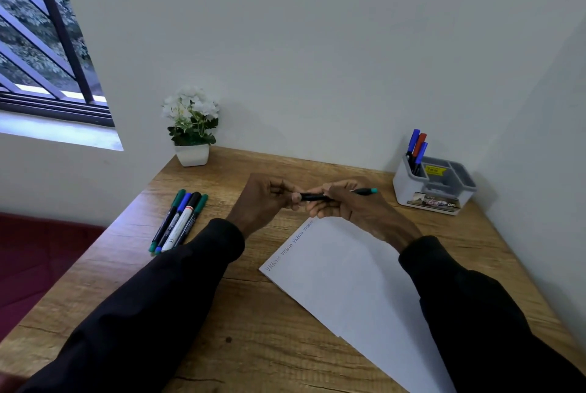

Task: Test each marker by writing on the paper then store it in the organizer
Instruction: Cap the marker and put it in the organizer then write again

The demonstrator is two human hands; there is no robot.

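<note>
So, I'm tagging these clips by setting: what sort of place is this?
Probably a desk corner in a home or small office: a wooden table against plain walls, a barred window, a potted flower plant and a desk organizer holding markers.

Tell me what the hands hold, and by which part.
One black marker with a teal end. The right hand grips its barrel, teal end sticking out; the left hand pinches the other end.

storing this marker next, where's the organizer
Head view: the organizer stands at the far right corner of the desk, beyond the right hand, three markers upright in it.
</note>
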